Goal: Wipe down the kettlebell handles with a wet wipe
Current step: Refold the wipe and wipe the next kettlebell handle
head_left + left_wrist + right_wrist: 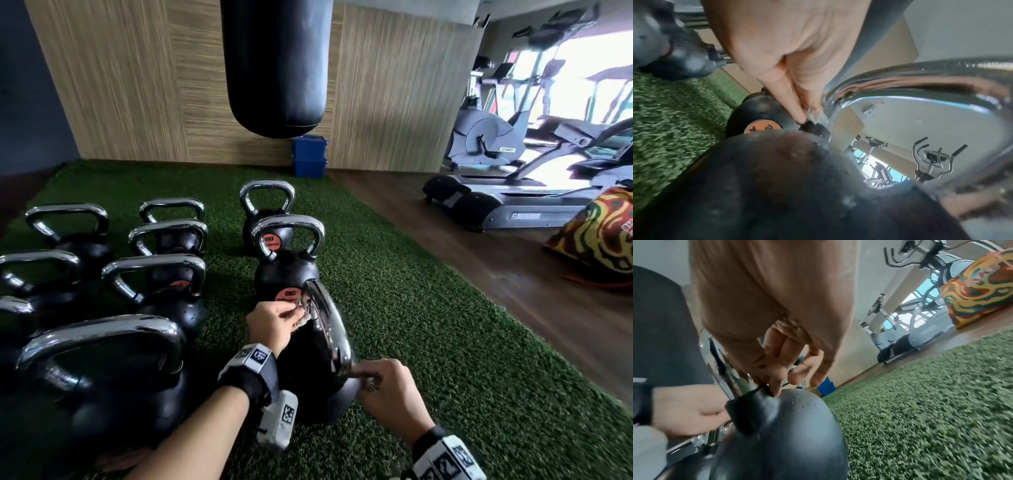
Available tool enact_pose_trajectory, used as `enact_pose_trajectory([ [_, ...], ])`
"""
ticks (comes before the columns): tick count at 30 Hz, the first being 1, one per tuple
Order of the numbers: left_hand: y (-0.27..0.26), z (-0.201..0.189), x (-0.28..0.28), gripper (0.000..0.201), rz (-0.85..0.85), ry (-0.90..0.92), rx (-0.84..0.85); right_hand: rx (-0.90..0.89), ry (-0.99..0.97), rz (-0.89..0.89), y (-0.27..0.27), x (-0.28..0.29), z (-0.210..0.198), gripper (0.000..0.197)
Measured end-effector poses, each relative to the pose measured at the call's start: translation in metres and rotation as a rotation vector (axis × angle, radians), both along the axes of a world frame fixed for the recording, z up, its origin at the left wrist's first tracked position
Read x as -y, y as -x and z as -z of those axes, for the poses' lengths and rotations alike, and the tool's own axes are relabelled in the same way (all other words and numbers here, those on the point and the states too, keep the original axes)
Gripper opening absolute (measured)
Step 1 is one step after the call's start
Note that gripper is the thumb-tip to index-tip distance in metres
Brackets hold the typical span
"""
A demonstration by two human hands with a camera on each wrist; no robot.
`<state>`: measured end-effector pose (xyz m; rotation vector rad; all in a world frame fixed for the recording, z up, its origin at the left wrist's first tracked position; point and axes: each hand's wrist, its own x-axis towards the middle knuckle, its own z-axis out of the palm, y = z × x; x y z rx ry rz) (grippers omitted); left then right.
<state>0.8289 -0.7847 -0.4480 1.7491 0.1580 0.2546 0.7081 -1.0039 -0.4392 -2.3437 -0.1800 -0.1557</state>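
Note:
On the green turf close in front of me stands a black kettlebell (pixel 301 363) with a chrome handle (pixel 329 325). My left hand (pixel 298 313) pinches a crumpled white wet wipe (pixel 303 320) against the handle's far end. In the left wrist view the thumb (pixel 795 112) pushes the wipe (pixel 816 116) onto the chrome (pixel 920 78) just above the black body (pixel 777 186). My right hand (pixel 363 375) pinches the handle's near end; in the right wrist view thumb and forefinger (pixel 774 386) meet at the handle's black base (pixel 748 408), and the other fingers hang loose.
Several more chrome-handled kettlebells (pixel 154 274) stand in rows to the left, and two (pixel 289 246) stand right behind this one. A black punching bag (pixel 275 65) hangs ahead over blue boxes (pixel 309 156). Treadmills (pixel 513 202) and a patterned bag (pixel 596 236) sit on the wood floor, right.

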Motion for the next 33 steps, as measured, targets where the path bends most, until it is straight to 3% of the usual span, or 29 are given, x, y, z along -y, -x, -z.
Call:
enact_pose_trajectory([
  [4,-0.007,0.001,0.008,0.022,0.046,0.069,-0.075,-0.054,-0.041,-0.04,-0.015,0.0,-0.004,0.045],
  [8,0.002,0.008,0.005,0.023,0.048,0.075,-0.055,0.041,-0.167,0.022,-0.044,-0.013,-0.002,0.019],
  [10,0.006,0.007,0.007,0.026,0.025,0.002,-0.037,0.02,-0.149,0.002,-0.054,-0.025,0.006,0.026],
  [18,-0.004,-0.009,0.014,0.025,-0.023,0.156,0.116,-0.04,-0.134,0.041,-0.064,-0.032,0.027,0.034],
  [24,0.004,-0.013,0.013,0.021,-0.002,0.088,0.176,-0.036,-0.152,0.036,-0.062,-0.033,0.027,0.027],
  [27,0.013,-0.034,0.012,0.03,0.023,0.062,0.268,-0.048,-0.181,0.057,-0.063,-0.032,0.027,0.027],
  [33,0.048,-0.055,-0.004,0.02,0.192,-0.082,0.392,-0.041,-0.196,0.073,-0.064,-0.032,0.029,0.022],
])
